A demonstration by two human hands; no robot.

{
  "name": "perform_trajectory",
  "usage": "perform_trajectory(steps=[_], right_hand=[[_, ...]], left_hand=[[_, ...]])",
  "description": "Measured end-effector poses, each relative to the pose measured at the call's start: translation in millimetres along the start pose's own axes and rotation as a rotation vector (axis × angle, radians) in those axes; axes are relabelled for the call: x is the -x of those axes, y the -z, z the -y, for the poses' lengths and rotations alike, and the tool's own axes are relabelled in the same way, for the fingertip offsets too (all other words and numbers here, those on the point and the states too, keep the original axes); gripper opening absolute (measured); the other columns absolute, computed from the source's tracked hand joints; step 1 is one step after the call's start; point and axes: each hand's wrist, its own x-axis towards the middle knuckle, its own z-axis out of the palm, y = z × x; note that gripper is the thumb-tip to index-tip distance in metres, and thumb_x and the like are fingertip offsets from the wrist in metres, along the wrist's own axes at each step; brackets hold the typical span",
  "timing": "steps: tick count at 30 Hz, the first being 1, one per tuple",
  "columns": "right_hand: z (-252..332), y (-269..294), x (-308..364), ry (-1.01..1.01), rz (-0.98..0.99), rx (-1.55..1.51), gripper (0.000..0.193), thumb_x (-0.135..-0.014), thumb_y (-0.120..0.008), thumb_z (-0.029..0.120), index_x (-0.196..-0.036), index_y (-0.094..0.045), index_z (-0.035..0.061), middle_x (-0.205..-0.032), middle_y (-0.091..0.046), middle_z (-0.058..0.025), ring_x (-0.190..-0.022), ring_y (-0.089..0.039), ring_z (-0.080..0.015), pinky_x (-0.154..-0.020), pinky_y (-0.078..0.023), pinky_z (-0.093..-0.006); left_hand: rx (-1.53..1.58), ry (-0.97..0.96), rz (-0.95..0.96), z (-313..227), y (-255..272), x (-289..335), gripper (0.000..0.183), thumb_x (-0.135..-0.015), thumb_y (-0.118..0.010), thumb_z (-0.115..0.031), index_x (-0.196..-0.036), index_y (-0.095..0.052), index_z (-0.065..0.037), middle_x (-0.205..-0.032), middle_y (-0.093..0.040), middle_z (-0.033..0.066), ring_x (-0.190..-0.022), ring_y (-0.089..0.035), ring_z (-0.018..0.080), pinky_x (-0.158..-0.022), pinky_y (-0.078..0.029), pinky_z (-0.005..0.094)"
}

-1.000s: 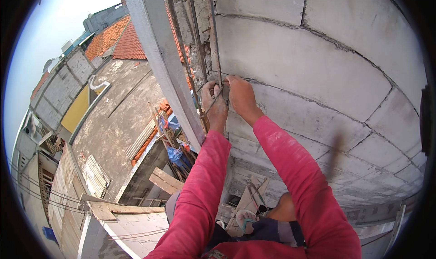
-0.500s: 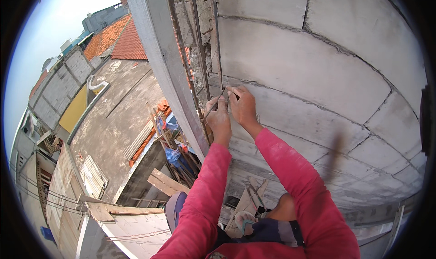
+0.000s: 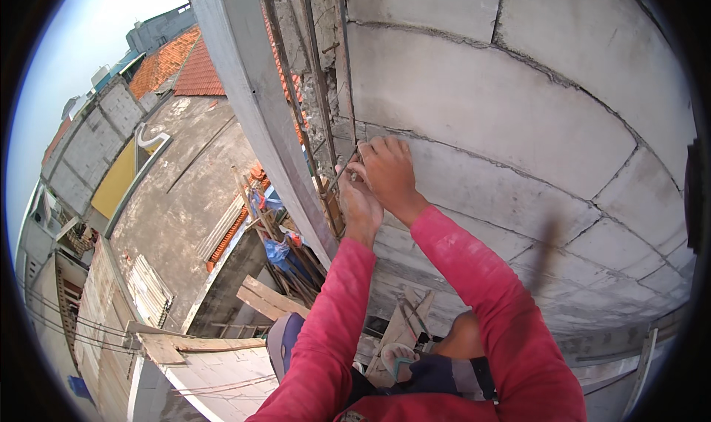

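My left hand (image 3: 361,209) and my right hand (image 3: 390,176) meet at several upright steel reinforcing bars (image 3: 320,78) beside the block wall (image 3: 481,89). A thin short bar (image 3: 344,164) slants between the uprights, right by my fingertips. The left hand is closed, its thumb and fingers pinched near this slanting bar. Curled over the left fingertips, the right hand touches the foot of the rightmost upright bar (image 3: 348,74). Whatever is pinched between the fingers is hidden.
A long grey board (image 3: 255,104) leans just left of the bars. Below are wooden planks (image 3: 268,297), my sandalled foot (image 3: 400,361) and a blue plastic sheet (image 3: 277,252). Rooftops (image 3: 200,70) and a concrete slab (image 3: 189,155) lie lower to the left.
The right hand has rolled over and down onto the left fingertips, its fingers now bent. The left hand has dropped slightly. The view has shifted a little.
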Motion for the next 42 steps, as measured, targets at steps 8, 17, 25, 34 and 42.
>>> perform_trajectory(steps=[8,17,25,34,42], right_hand=[[-3.7,-0.8,-13.5,-0.184,0.204,-0.298,0.020,-0.095,-0.068,0.021,-0.101,-0.069,0.0016,-0.093,-0.069,-0.0197,-0.092,-0.068,-0.0412,-0.081,-0.053,-0.0514],[-32.7,9.3,-27.1,0.036,0.407,-0.298,0.018,-0.103,-0.058,0.016,-0.102,-0.061,-0.0022,-0.085,-0.067,-0.0259,-0.087,-0.066,-0.0474,-0.076,-0.051,-0.0557],[-41.1,3.1,-33.9,0.068,0.433,-0.287,0.016,-0.103,-0.054,0.014,-0.103,-0.060,-0.0013,-0.084,-0.067,-0.0258,-0.083,-0.066,-0.0479,-0.072,-0.052,-0.0565],[-36.6,-12.7,-2.2,0.199,0.226,0.078,0.024,-0.092,-0.064,0.015,-0.114,-0.060,0.0065,-0.097,-0.066,-0.0113,-0.077,-0.073,-0.0357,-0.065,-0.060,-0.0441],[-32.6,-19.2,14.0,0.049,0.115,-0.407,0.019,-0.100,-0.058,0.023,-0.107,-0.060,0.0056,-0.091,-0.065,-0.0167,-0.081,-0.069,-0.0401,-0.067,-0.055,-0.0476]], left_hand=[[-0.350,-0.064,-0.094,-4.7,6.0,1.0,0.041,-0.112,-0.050,-0.038,-0.138,-0.059,-0.007,-0.126,-0.067,0.0084,-0.116,-0.064,0.0212,-0.103,-0.050,0.0371],[-1.118,-0.333,-0.286,-22.6,-0.8,5.7,0.031,-0.107,-0.061,-0.026,-0.116,-0.070,0.003,-0.105,-0.074,0.0130,-0.095,-0.067,0.0197,-0.086,-0.049,0.0336],[-1.323,-0.379,-0.277,-22.3,20.1,-6.9,0.028,-0.106,-0.062,-0.025,-0.108,-0.070,0.002,-0.100,-0.071,0.0165,-0.094,-0.065,0.0257,-0.085,-0.050,0.0369],[-0.968,-0.272,-0.259,-16.3,-30.1,29.1,0.034,-0.110,-0.055,-0.019,-0.132,-0.065,0.006,-0.089,-0.062,0.0019,-0.079,-0.055,0.0086,-0.072,-0.046,0.0263],[-0.980,-0.176,-0.047,-30.8,-64.4,54.8,0.038,-0.111,-0.051,-0.023,-0.135,-0.063,0.004,-0.114,-0.065,0.0076,-0.104,-0.062,0.0166,-0.093,-0.049,0.0323]])
